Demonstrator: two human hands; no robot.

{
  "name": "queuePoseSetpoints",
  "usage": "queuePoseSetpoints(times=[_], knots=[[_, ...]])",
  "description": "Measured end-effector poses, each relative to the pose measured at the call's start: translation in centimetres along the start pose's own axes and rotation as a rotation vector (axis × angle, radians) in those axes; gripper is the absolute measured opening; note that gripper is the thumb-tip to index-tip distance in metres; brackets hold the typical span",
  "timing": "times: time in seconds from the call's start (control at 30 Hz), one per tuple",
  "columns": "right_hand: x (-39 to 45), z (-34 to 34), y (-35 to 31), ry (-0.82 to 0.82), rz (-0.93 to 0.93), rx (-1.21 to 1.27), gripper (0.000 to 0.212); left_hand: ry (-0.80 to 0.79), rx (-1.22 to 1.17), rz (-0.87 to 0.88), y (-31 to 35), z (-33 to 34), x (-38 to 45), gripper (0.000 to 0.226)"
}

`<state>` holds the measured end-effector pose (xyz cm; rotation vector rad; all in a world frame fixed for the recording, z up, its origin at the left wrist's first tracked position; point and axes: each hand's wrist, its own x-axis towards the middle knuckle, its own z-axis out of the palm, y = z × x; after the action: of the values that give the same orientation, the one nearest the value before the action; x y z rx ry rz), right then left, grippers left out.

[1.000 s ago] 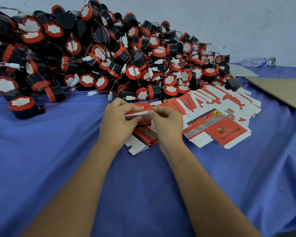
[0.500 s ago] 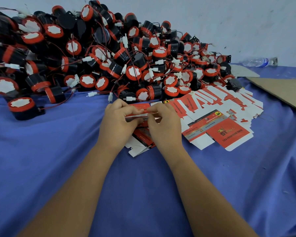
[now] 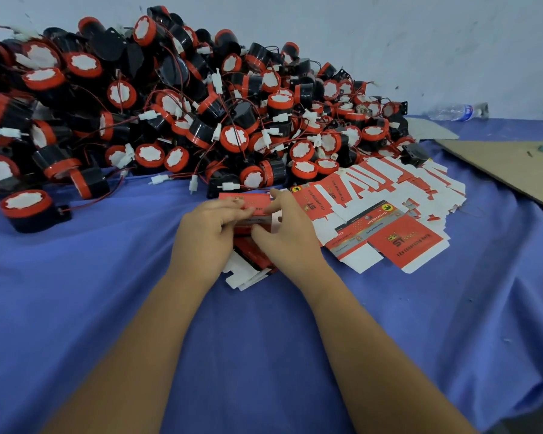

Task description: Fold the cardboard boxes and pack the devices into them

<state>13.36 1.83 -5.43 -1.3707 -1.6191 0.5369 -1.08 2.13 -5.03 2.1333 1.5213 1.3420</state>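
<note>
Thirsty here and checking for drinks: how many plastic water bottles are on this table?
1. A clear plastic water bottle lies on its side at the far right, against the wall, beyond the brown cardboard sheet. The device pile might hide others.

A single wide-angle head view is looking forward and down from close above the near edge of the blue cloth-covered desk [image 3: 76,292]. It is facing the far pale grey wall [image 3: 420,42], with both bare forearms reaching in from the near bottom edge. The heap of black-and-red round devices [image 3: 170,104] is filling the far left, bowing at the edges. No second view is sharing the scene.
</note>
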Motion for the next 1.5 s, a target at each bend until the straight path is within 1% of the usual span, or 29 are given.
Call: queuePoseSetpoints(times=[0.07, 0.17, 0.27, 0.33, 0.37, 0.43, 0.5, 0.53, 0.6, 0.67, 0.73, 0.8, 0.87, 0.9, 1.0, 1.13, 1.2, 1.3, 1.4, 1.43, 1.5], knots=[[0.1, -0.4, 0.0, -0.027, 0.037, 0.068, 0.029, -0.065, -0.034, -0.010, -0.3, -0.1, 0.0, 0.049], [0.1, -1.2, -0.1, -0.026, 0.044, 0.167, 0.046, -0.126, -0.086, 0.007, -0.3, -0.3, -0.2, 0.051], [-0.1, -2.3, 0.2, -0.024, 0.019, 0.026, 0.061, -0.101, -0.158, 0.020, 0.5, -0.2, -0.3, 0.049], [-0.4, -3.2, 0.3, 0.006, -0.018, -0.013, 0.060, -0.071, -0.169, 0.021, 1.5, -0.1, -0.4, 0.048], [-0.5, -3.7, 0.2, 0.050, -0.052, -0.014, 0.058, -0.044, -0.184, 0.012, 1.9, -0.1, -0.5, 0.047], [-0.4, -5.2, 0.3, 0.200, -0.095, -0.022, 0.058, 0.020, -0.238, -0.033, 2.8, -0.2, -0.6, 0.047], [0.0, -7.2, 0.7, 0.399, -0.047, -0.061, 0.058, 0.052, -0.277, -0.068, 3.7, 0.0, -0.7, 0.044], [0.2, -8.3, 1.0, 0.510, 0.002, -0.086, 0.057, 0.030, -0.292, -0.069, 4.2, 0.3, -0.8, 0.043], [0.4, -10.8, 2.1, 0.740, 0.109, -0.130, 0.054, -0.074, -0.293, -0.035, 5.4, 1.1, -1.1, 0.044], [0.2, -13.2, 3.6, 0.930, 0.244, -0.163, 0.051, -0.203, -0.227, 0.042, 6.5, 2.1, -1.5, 0.040], [-0.3, -14.8, 5.0, 1.069, 0.386, -0.187, 0.049, -0.301, -0.139, 0.141, 7.7, 3.3, -1.7, 0.031], [-1.0, -15.4, 6.0, 1.153, 0.527, -0.196, 0.049, -0.373, -0.114, 0.225, 9.2, 4.4, -1.8, 0.028], [-1.4, -15.5, 6.3, 1.144, 0.636, -0.171, 0.053, -0.474, -0.093, 0.294, 10.6, 5.6, -2.0, 0.031], [-1.5, -15.4, 6.4, 1.122, 0.667, -0.153, 0.057, -0.531, -0.044, 0.335, 11.2, 6.2, -2.1, 0.033], [-1.7, -15.5, 6.4, 1.054, 0.677, -0.134, 0.061, -0.636, 0.156, 0.437, 11.9, 8.0, -2.7, 0.038], [-2.5, -17.1, 7.0, 1.013, 0.708, -0.148, 0.055, -0.705, 0.301, 0.360, 10.9, 9.1, -2.9, 0.047], [-3.3, -18.4, 7.5, 1.029, 0.743, -0.135, 0.055, -0.704, 0.326, 0.318, 10.2, 9.1, -2.6, 0.047], [-4.4, -19.4, 7.6, 1.021, 0.768, -0.183, 0.058, -0.692, 0.325, 0.290, 9.2, 8.8, -2.0, 0.048], [-4.3, -18.3, 6.3, 0.978, 0.707, -0.306, 0.059, -0.678, 0.333, 0.314, 8.4, 7.9, -1.7, 0.057], [-4.0, -17.6, 5.6, 0.960, 0.651, -0.356, 0.060, -0.662, 0.356, 0.323, 8.1, 7.5, -1.7, 0.064], [-3.1, -15.8, 4.0, 0.877, 0.470, -0.459, 0.060, -0.630, 0.409, 0.322, 7.6, 6.7, -1.6, 0.078]])
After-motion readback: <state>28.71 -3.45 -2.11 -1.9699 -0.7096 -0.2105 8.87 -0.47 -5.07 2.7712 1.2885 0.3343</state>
